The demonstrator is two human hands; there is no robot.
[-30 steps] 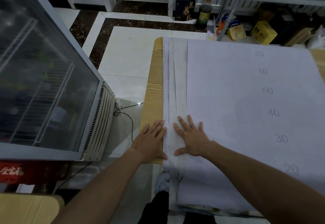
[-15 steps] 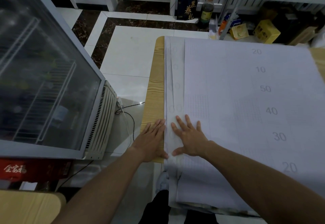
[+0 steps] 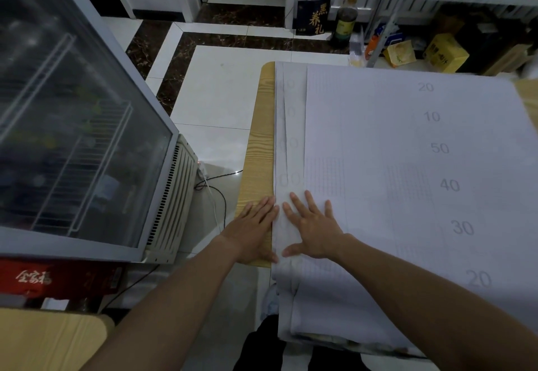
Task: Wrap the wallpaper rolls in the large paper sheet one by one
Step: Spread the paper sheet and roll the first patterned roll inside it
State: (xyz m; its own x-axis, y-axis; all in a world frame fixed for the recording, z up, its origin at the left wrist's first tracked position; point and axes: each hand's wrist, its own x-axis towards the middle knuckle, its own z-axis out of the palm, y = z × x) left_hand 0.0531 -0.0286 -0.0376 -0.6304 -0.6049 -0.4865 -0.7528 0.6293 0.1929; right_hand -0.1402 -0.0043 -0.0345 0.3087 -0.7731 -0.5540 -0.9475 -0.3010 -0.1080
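Left hand: your left hand (image 3: pixel 255 230) lies flat and released, fingers together, palm down on the bare wood strip at the counter's near-left corner, its thumb side just touching the paper's left edge.
Right hand: your right hand (image 3: pixel 313 226) is spread open and grasps nothing; it presses flat on the large paper sheet (image 3: pixel 407 167), just inside that left edge.
Counter edge: the wood-grain counter (image 3: pixel 259 152) shows only as a narrow strip along its left side and a sliver at the far-right corner; the paper covers the rest.
Paper overhang: at the near edge the sheet spills past the counter and droops toward you.
Open room: left of the counter lies bare white tiled floor (image 3: pixel 215 102), then a glass-fronted cooler (image 3: pixel 72 126) with a vented side panel; cables (image 3: pixel 217 187) trail on the floor between them.
Far side: beyond the counter's far edge stand a dark gift bag (image 3: pixel 311 18), a bottle (image 3: pixel 346 22) and yellow boxes (image 3: pixel 445 53) under shelving.
Paper look: pale grey-white, faintly gridded, printed with large numbers 20, 10, 50, 40, 30, 20 down the right; several layered edges run lengthwise near the left side.
Wallpaper rolls: you cannot tell where they are.
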